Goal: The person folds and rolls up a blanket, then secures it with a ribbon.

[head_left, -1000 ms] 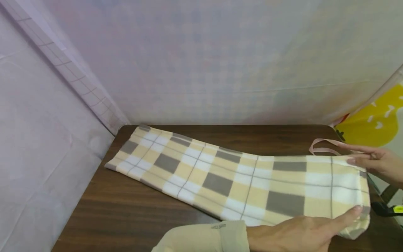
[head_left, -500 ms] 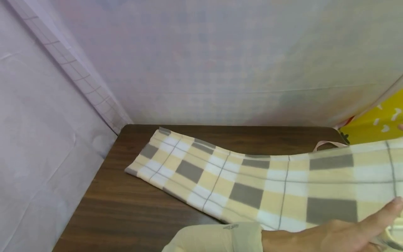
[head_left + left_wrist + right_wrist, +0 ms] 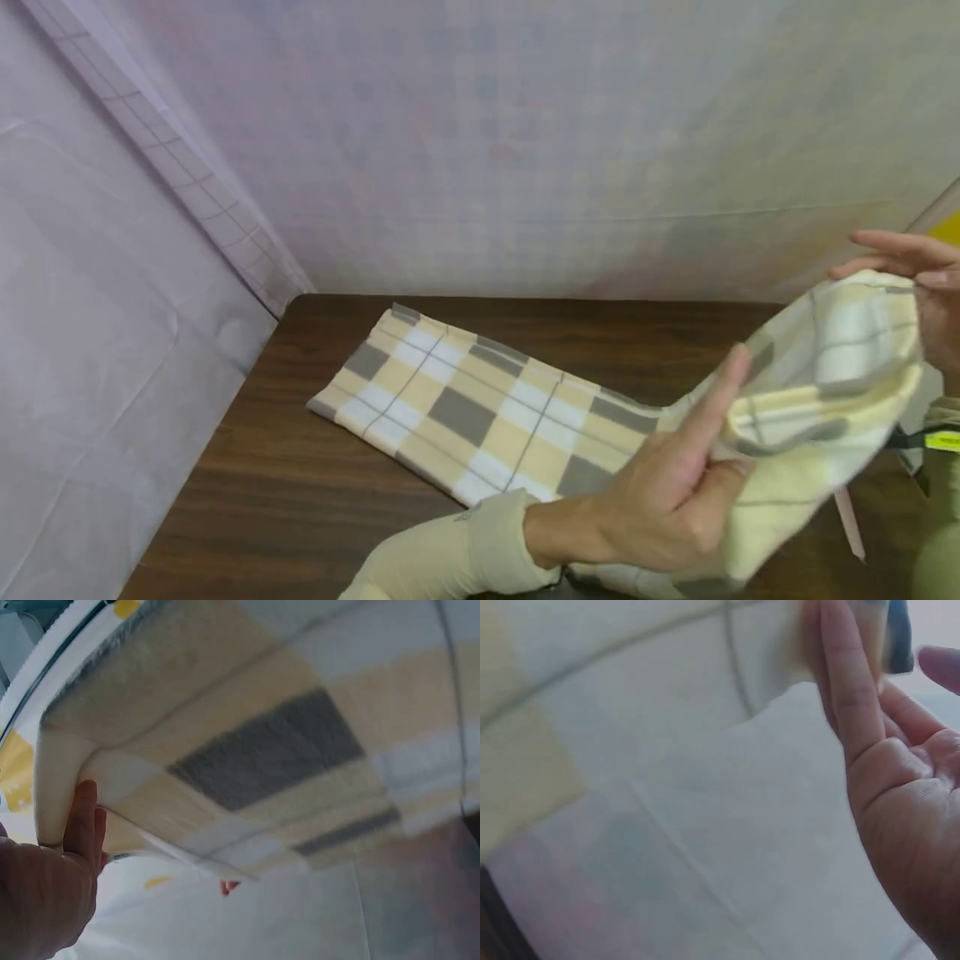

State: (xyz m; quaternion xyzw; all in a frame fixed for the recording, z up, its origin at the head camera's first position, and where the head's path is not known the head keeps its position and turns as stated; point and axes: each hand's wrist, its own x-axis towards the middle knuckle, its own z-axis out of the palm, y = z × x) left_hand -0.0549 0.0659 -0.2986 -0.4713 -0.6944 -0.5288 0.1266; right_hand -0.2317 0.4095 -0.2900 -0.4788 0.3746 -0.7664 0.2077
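A plaid fleece blanket (image 3: 465,417) in cream, white and grey lies folded into a long strip across the brown table. Its right end is raised and bent back to the left, with the folded layers showing at the edge. My left hand (image 3: 660,500) grips the near side of that raised end, index finger extended. At the far corner my right hand (image 3: 930,275) pinches the blanket, thumb above and fingers behind. In the left wrist view, fingers (image 3: 86,817) lie along the blanket's underside. The right wrist view shows long fingers (image 3: 851,690) against its edge.
The brown wooden table (image 3: 247,500) has its back edge against a pale checked curtain (image 3: 487,167). White sheeting (image 3: 97,333) hangs at the left. A pale pink strap (image 3: 850,525) and a black item with a yellow-green label (image 3: 941,440) are at the right.
The blanket's right end was flat, then drawn right by both hands. It is now lifted and folded back leftward. The pink strap has come into view nearer the front.
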